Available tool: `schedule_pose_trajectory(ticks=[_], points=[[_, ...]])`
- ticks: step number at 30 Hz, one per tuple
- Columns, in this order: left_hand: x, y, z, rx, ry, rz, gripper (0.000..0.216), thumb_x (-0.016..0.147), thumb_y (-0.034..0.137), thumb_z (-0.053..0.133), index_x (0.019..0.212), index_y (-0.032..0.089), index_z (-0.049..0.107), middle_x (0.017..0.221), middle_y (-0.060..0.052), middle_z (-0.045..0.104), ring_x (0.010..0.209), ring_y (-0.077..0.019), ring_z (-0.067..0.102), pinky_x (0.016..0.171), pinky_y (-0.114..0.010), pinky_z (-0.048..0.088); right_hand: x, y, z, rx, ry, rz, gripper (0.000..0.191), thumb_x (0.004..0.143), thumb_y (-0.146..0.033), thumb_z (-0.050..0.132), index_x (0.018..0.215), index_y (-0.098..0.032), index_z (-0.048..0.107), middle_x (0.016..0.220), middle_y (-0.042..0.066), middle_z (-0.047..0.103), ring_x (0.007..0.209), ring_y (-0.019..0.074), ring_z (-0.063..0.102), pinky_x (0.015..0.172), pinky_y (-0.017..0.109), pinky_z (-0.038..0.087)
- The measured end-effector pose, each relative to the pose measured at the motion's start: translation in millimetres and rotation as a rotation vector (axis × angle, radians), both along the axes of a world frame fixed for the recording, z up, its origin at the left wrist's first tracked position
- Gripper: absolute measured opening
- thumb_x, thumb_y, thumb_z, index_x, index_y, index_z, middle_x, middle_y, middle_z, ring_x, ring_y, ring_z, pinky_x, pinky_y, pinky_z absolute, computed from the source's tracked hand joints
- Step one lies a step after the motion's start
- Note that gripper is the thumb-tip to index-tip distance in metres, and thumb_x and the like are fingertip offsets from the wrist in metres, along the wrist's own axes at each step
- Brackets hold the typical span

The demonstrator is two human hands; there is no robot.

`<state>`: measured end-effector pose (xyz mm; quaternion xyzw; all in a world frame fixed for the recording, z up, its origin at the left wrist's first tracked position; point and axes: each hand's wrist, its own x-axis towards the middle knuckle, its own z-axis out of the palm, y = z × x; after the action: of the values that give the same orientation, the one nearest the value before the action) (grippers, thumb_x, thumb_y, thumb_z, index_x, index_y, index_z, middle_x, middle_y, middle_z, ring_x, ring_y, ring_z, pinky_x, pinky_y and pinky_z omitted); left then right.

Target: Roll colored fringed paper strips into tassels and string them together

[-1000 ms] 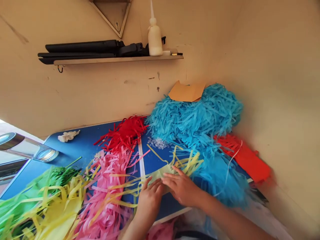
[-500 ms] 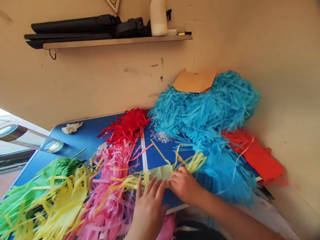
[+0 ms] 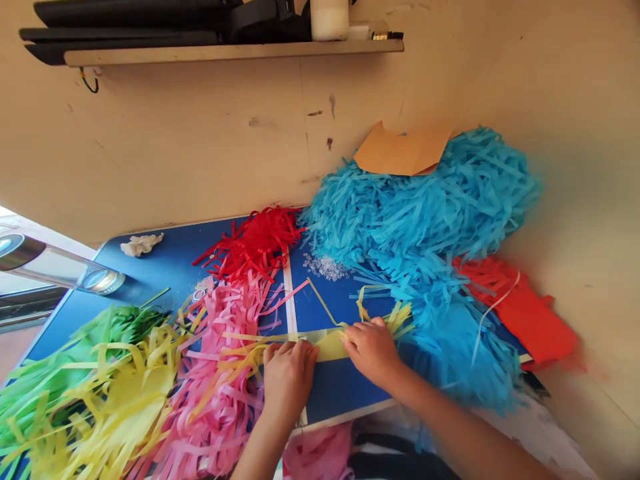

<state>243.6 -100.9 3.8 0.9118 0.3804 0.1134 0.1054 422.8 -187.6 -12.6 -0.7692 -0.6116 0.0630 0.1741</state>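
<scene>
A strip of yellow tissue paper (image 3: 331,344) with fringed ends lies across the blue table (image 3: 333,390) in front of me. My left hand (image 3: 289,375) is closed on its left part, fingers curled down over the paper. At its right part, my right hand (image 3: 374,352) is also closed, pinching the paper. The smooth middle of the strip shows flat between my hands. Loose yellow fringes stick out past both hands. Pink fringed paper (image 3: 233,373) lies just left of my left hand, and blue fringed paper (image 3: 450,327) is close on the right.
Green (image 3: 95,360) and yellow fringed paper (image 3: 133,393) lie at left. Red fringed paper (image 3: 263,240) and small clear beads (image 3: 326,268) sit towards the wall. A glass bottle (image 3: 65,267) leans in at far left. Orange-red paper (image 3: 530,317) lies at right. A shelf (image 3: 225,52) hangs above.
My left hand has gone from spread fingers to a closed grip on the yellow paper. My hands have moved apart, showing more of the strip. The view has tilted down slightly.
</scene>
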Motion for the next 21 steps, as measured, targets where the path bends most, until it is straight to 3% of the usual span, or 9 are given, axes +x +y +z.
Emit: schedule_pose_trajectory(ticks=[6,17,19,21], points=[[8.7,4.6,-9.6,0.076,0.148,0.089,0.034,0.095,0.041,0.048,0.075,0.021,0.066,0.061,-0.003,0.069,0.066,-0.0224,0.067,0.078,-0.038,0.035,1.3,0.1,-9.9,0.043,-0.019,-0.072,0.014,0.082,-0.016,0.061,0.068,-0.019,0.06,0.069,0.0,0.063,0.07,0.015,0.057,0.074,0.032,0.025],[5.6,7.0,-9.0,-0.005,0.225,0.094,0.03,0.094,0.038,0.049,0.078,0.021,0.068,0.065,-0.003,0.071,0.067,-0.0227,0.066,0.075,-0.038,0.036,3.9,1.7,-14.6,0.048,0.067,-0.083,0.011,0.081,-0.017,0.063,0.07,-0.019,0.06,0.072,0.0,0.065,0.073,0.0163,0.058,0.075,0.032,0.025],[5.8,5.2,-5.7,0.023,0.198,0.113,0.023,0.092,0.036,0.053,0.085,0.02,0.069,0.072,-0.004,0.073,0.073,-0.024,0.066,0.076,-0.04,0.037,5.1,2.3,-13.5,0.035,0.033,-0.093,0.013,0.081,-0.018,0.063,0.069,-0.019,0.059,0.071,0.0,0.065,0.074,0.0173,0.058,0.076,0.033,0.026],[6.3,3.7,-2.0,0.12,0.132,0.133,0.02,0.089,0.033,0.059,0.101,0.02,0.068,0.093,-0.008,0.074,0.089,-0.0275,0.065,0.083,-0.042,0.037,6.3,2.5,-9.8,0.035,-0.023,-0.131,0.011,0.082,-0.019,0.063,0.072,-0.02,0.059,0.073,0.001,0.065,0.077,0.0194,0.057,0.077,0.034,0.026]])
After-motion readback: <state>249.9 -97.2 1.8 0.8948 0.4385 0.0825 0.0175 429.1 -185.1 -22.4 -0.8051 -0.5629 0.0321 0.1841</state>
